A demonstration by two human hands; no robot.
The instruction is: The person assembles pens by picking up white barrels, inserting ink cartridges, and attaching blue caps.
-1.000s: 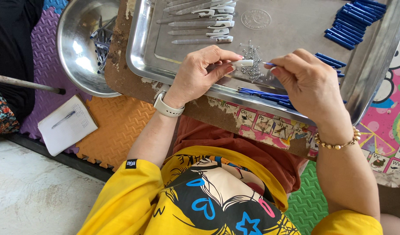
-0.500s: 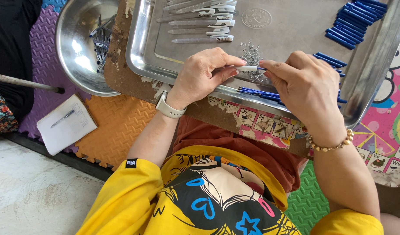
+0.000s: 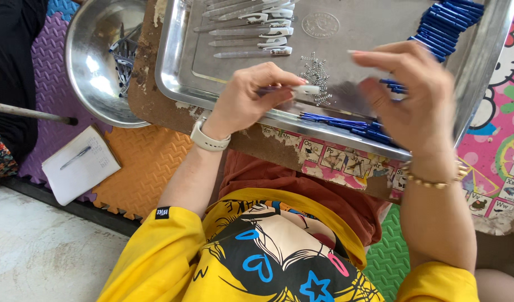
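**Pen held over the steel tray, other hand lifted clear**

The left hand (image 3: pixel 248 100) pinches a half-built pen with a blue barrel and white tip (image 3: pixel 293 89), holding it level just above the shallow rectangular steel tray (image 3: pixel 374 28) on the worn wooden surface (image 3: pixel 150 103). The right hand (image 3: pixel 413 95) hovers with fingers spread and slightly blurred, its grip wide and holding nothing I can make out. Keeping the pen steady and low over the small heap of tiny metal springs (image 3: pixel 315 75) seems wise, so nothing rolls off. Loose blue pen barrels (image 3: pixel 455 19) fill the tray's far corner; finished white-capped pens (image 3: pixel 251 33) lie in a row. A round embossed stamp (image 3: pixel 320 24) marks the tray floor.
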